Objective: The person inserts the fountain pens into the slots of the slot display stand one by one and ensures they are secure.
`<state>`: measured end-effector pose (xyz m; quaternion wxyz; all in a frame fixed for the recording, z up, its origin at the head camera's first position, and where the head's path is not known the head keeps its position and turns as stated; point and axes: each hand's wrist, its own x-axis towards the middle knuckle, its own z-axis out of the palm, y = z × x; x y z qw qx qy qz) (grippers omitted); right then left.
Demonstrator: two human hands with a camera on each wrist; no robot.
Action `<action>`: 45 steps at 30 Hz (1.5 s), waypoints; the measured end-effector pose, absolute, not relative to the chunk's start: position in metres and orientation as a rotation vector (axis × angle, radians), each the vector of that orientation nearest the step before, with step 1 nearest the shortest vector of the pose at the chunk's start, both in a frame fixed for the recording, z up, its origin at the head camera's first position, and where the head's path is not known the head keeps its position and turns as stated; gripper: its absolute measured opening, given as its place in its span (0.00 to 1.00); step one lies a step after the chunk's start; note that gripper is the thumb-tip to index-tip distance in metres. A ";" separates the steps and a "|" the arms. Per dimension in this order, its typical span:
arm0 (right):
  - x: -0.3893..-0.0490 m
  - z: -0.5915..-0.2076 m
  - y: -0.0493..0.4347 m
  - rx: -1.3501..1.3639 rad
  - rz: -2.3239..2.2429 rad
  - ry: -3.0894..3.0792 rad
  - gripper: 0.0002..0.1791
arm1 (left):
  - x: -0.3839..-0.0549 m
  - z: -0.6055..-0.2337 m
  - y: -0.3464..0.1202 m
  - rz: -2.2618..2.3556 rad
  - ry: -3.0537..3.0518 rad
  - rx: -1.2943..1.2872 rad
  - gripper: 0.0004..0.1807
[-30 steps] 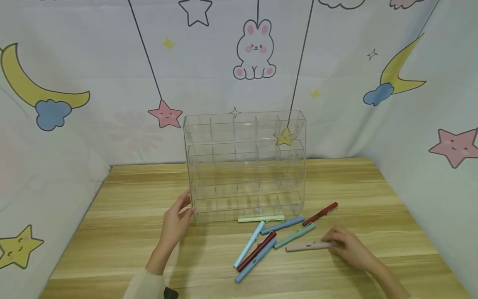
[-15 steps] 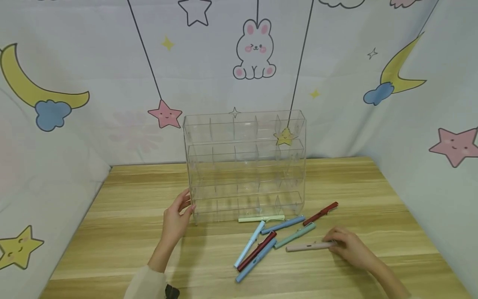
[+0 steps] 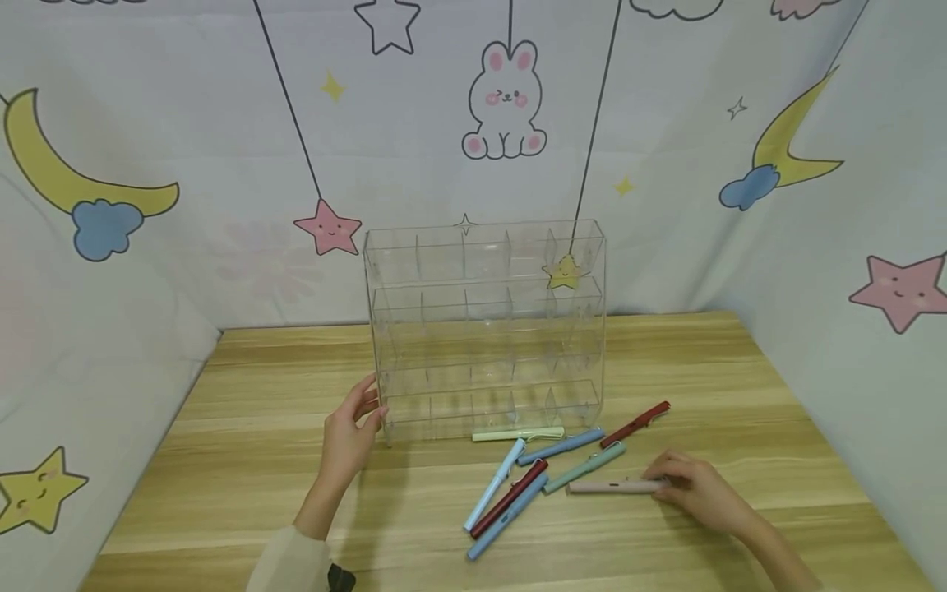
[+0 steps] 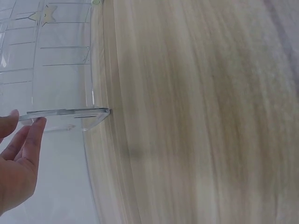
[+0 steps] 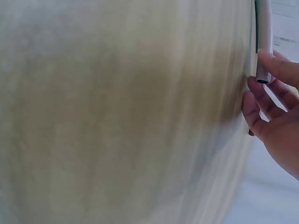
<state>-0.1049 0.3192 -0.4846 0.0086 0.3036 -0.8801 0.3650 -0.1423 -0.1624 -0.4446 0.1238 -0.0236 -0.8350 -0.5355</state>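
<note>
So the setup was a wood-grain table (image 3: 740, 386) with pale streaky boards, boxed in by white fabric walls (image 3: 422, 123) printed with moons, stars, clouds and a winking bunny (image 3: 505, 103). A clear organizer (image 3: 488, 308) stood upright near the back of the table, its rows of little compartments facing the person, and you could see the wall print right through it. The pinkish-grey pen (image 3: 610, 487) was in front of it and off to the right, its long axis running pretty much sideways, one end pointing left toward the other pens and the other end in the right hand (image 3: 699, 491). Couldn't tell if it was touching the wood. Near its left end was a sage green pen (image 3: 584, 467) on a slant, with more blue, dark red and light green ones scattered around there. The right hand was nearly closed, thumb and fingers pinching the pen's right end, with the other fingers loosely bent. The left hand (image 3: 348, 434) had a narrow grip on the organizer's left side panel down low, thumb on one face and fingers on the other.
</note>
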 end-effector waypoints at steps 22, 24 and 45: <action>-0.138 -0.423 0.285 0.886 1.185 -2.814 0.12 | -0.141 -0.445 -0.164 -1.578 -2.439 -0.091 0.28; -0.143 -0.417 0.276 0.886 1.162 -2.810 0.12 | -0.141 -0.445 -0.164 -1.572 -2.443 -0.097 0.28; -0.177 -0.401 0.160 1.038 1.017 -2.710 0.10 | -0.142 -0.446 -0.164 -1.557 -2.430 -0.113 0.29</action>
